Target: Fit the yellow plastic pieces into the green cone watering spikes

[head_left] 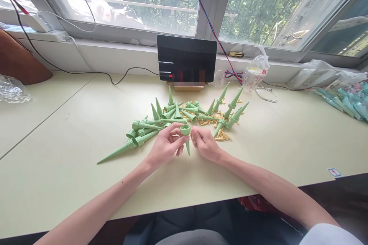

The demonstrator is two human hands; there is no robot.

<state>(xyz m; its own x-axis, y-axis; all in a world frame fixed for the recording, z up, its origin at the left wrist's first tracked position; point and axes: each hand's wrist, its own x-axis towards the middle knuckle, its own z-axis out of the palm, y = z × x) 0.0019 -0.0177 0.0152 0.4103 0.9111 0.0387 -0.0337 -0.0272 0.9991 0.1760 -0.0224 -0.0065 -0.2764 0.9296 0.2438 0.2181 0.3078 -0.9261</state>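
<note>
My left hand (168,142) grips a green plant-watering spike (186,130) by its ribbed collar, the open round end up and the tapered tip pointing down. Close against the collar's right side, my right hand (204,142) is closed in a pinch; what its fingertips hold is hidden. Behind the hands lies a heap of similar green spikes (149,124), some lying flat and some standing tip up. Small yellow plastic pegs (222,135) are scattered among and to the right of them. Several spikes on the right (233,103) have yellow pegs at their sides.
A dark tablet (186,57) leans on a brown stand (188,87) by the window. Cables run along the back. At the back right are a clear plastic bag (257,69), a yellow-handled tool (236,54) on the sill and bagged teal items (349,101). Crumpled plastic (13,89) lies far left.
</note>
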